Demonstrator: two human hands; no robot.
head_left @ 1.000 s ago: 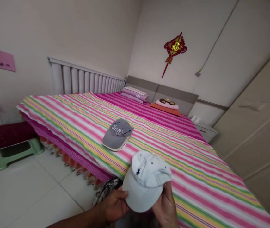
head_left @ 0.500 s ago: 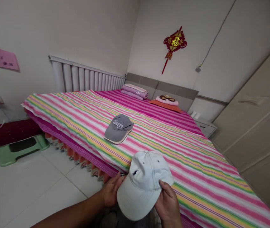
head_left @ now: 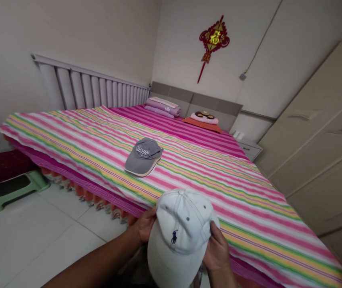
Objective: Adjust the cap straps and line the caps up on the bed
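In the head view, the left hand [head_left: 145, 226] enters from the lower left, its forearm angled up and to the right. Its fingers are closed on the left side of the white cap [head_left: 183, 228]. The right hand [head_left: 217, 248] rises from the bottom edge and grips the right side of the cap, thumb laid over the fabric. Both hands stand at about the same level, one on each side of the crown.

The white cap is held at the near edge of the bed, crown up and brim toward the person, with the dark embroidered figure above the brim. The gray cap [head_left: 143, 157] lies on the striped sheet [head_left: 99, 148], beyond the white cap and to its left, apart from both hands. The green stool [head_left: 9, 192] stands on the floor at the left.
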